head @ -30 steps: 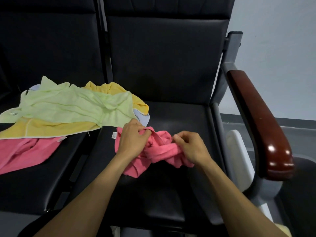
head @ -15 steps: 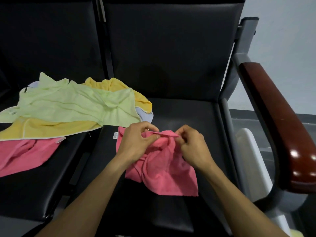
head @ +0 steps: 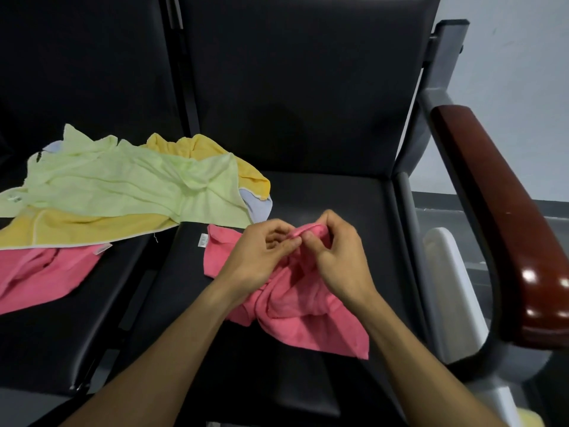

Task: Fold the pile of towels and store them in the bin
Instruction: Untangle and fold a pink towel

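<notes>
A crumpled pink towel (head: 303, 315) lies on the black seat (head: 332, 195) in front of me. My left hand (head: 261, 257) and my right hand (head: 335, 260) sit close together over its upper edge, both pinching the fabric between thumb and fingers. A white label (head: 203, 241) shows at the towel's left corner. To the left lies a loose pile: a light green towel (head: 129, 186) on top, a yellow towel (head: 77, 228) under it, a second pink towel (head: 40, 272) at the bottom left, and a pale blue one (head: 257, 208) peeking out. No bin is clearly in view.
The pile spreads over the neighbouring black seat (head: 61, 334) on the left. A brown wooden armrest (head: 505, 217) on a grey frame stands on the right. Below the armrest there is a white object (head: 452, 291). A grey wall lies beyond.
My hands have drawn closer together along the pink towel's top edge, and the towel has bunched up beneath them. The view has shifted slightly.
</notes>
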The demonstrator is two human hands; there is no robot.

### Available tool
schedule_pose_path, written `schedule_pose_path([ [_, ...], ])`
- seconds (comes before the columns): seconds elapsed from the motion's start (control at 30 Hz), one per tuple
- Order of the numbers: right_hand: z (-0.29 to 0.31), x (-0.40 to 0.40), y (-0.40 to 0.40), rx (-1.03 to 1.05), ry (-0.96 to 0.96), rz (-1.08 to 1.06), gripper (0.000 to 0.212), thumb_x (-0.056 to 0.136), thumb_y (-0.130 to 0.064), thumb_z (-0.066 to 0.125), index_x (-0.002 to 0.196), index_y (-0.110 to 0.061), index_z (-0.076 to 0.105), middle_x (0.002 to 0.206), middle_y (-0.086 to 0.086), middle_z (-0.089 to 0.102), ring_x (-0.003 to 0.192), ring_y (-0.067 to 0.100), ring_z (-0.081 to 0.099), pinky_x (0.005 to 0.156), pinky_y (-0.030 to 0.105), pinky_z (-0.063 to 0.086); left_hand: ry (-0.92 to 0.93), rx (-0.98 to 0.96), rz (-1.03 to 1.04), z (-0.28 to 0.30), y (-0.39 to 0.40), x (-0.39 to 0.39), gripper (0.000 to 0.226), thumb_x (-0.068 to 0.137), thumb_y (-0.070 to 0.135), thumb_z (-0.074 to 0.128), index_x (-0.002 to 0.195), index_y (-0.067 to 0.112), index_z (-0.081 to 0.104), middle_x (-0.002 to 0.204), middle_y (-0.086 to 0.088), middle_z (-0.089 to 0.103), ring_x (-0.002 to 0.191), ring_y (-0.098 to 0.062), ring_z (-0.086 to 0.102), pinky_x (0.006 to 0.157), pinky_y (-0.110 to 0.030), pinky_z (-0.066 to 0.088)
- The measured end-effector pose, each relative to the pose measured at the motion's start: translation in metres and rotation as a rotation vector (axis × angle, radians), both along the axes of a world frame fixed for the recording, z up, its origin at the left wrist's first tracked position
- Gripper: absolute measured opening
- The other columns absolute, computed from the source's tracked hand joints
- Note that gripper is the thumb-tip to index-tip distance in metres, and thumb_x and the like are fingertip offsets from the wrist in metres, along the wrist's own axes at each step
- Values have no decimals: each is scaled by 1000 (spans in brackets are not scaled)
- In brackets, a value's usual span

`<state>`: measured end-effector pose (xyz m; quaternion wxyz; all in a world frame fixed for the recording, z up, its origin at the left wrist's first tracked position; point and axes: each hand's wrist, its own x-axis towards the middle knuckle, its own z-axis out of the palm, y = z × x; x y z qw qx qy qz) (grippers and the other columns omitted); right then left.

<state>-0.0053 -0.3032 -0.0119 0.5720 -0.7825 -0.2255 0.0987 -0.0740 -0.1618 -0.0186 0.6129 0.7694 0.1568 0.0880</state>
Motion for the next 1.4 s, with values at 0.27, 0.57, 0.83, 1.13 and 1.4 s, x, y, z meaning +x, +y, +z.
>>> schedule_pose_path([
  [0.27,5,-3,3,33,161,163,11,90,-32,72,94,-22,69,85,-4,72,79,12,71,72,37,60,-67,168,147,9,-1,-3,9,93,10,70,84,8,72,68,3,69,60,-5,62,58,-23,53],
  [0.57,5,1,3,36,61,-79,29,102,-22,54,78,-21,71,75,-10,71,70,1,64,66,23,47,133,545,-108,-9,11,-14,13,89,2,66,80,9,71,70,5,68,68,-8,62,67,-28,50],
  [0.83,4,-7,6,-91,66,196,19,85,-37,77,78,-20,72,75,-1,74,71,17,71,71,45,58,-99,472,108,10,8,-14,10,91,4,65,90,13,69,78,5,67,76,-8,61,67,-13,45],
  [1.13,0,1,4,3,56,0,16,100,-16,53,87,-18,62,81,-6,68,77,7,63,73,29,50,26,527,60,0,11,-13,12,88,6,71,78,13,68,63,10,62,58,-5,53,58,-17,40],
  [1.4,5,-10,8,-43,1,158,21,91,-25,72,75,-12,68,71,5,69,63,22,61,60,38,51,-62,337,84,7,9,-13,7,98,10,61,94,16,60,85,8,68,84,-7,65,78,-21,51],
])
